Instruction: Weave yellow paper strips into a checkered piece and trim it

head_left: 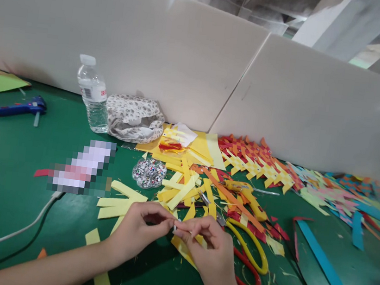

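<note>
My left hand [145, 228] and my right hand [207, 240] meet at their fingertips over the near part of the green table. Between them is a tiny white piece [175, 228], too small and covered to name. Both hands are closed in a pinch on it. Yellow paper strips [180, 190] lie in a heap just beyond my fingers. Beside my right hand rest scissors [249, 248] with one yellow and one red handle loop, partly hidden. A clear flower-shaped case of googly eyes [149, 173] stands beyond my left hand.
A yellow glue gun [250, 199] lies to the right, a blue one [23, 107] far left. Woven paper fish [254, 158] pile against the white partition [127, 36]. A water bottle [93, 97], patterned cloth pouch [135, 116] and phone-like device [82, 165] with a white cable occupy the left.
</note>
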{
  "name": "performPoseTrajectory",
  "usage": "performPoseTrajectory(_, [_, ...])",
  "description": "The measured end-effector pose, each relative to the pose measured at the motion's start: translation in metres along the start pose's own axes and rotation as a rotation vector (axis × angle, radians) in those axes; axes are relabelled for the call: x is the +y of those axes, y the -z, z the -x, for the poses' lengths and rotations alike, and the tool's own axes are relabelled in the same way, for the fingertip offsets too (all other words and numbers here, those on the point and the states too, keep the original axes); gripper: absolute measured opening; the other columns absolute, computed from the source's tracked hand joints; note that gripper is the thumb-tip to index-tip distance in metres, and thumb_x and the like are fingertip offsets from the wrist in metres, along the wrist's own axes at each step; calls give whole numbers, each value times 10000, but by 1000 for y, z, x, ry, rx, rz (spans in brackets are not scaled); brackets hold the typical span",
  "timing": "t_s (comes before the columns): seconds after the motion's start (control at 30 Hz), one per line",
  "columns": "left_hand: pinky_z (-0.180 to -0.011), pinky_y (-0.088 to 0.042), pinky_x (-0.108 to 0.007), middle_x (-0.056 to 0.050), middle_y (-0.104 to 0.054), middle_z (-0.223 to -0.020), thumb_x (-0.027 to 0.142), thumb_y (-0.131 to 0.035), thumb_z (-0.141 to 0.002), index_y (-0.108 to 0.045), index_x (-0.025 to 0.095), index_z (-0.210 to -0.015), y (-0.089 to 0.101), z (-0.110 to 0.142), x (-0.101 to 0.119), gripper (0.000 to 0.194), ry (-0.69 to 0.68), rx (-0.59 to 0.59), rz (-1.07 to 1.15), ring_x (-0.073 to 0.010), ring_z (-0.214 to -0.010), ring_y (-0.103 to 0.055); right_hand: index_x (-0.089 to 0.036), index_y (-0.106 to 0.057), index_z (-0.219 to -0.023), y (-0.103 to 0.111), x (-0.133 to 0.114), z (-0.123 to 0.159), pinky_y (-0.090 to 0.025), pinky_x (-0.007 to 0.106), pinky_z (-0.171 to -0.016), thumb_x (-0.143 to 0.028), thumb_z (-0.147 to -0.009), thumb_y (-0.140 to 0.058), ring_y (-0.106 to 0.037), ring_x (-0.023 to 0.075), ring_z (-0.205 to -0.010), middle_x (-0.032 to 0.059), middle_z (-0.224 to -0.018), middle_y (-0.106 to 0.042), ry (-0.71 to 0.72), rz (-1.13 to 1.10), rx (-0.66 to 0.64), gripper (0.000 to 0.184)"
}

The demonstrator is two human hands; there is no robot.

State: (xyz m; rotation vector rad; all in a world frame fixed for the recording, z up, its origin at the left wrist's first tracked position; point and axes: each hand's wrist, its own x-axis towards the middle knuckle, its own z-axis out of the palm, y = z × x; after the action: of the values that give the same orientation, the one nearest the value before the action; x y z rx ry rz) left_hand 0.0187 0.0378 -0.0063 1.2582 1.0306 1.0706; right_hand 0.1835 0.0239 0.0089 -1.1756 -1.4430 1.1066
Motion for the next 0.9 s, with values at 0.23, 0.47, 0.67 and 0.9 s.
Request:
performPoseTrajectory(0.23, [-607, -457, -239, -13, -655, -611, 338, -678, -706, -698, 153, -724, 2, -4, 8, 188, 116, -51, 179, -128, -587, -567, -227, -427, -651, 3, -10, -10, -521, 314, -699, -266, -602, -784, -669, 192, -701, 13, -708, -712, -182, -287, 30, 363])
performPoseTrajectory(0.47, [-692, -474, -257, -48, -682, -788, 380, -566, -804, -696, 146, -741, 2, -4, 10, 275, 149, -122, 332, -142, -703, -597, -226, -429, -695, 6, -9, -16, -501, 262, -639, -244, -615, -779, -602, 124, -629, -25, -677, -668, -235, -443, -14, 359])
performPoseTrajectory(0.67, [-606, -457, -228, 13, -599, -645, 372, -679, -705, -619, 147, -675, 2, -4, 10, 234, 123, -60, 286, -105, -589, -545, -217, -416, -658, 7, -8, -17, -502, 264, -643, -252, -615, -771, -586, 132, -679, -10, -720, -631, -182, -334, 2, 359])
performPoseTrajectory(0.9, [-601, -438, -241, 1, -580, -618, 441, -569, -782, -600, 149, -611, 3, -5, 11, 340, 124, 4, 276, -115, -571, -529, -228, -423, -698, 13, -7, -19, -496, 258, -648, -228, -645, -732, -595, 137, -690, -16, -727, -617, -82, -47, -73, 314])
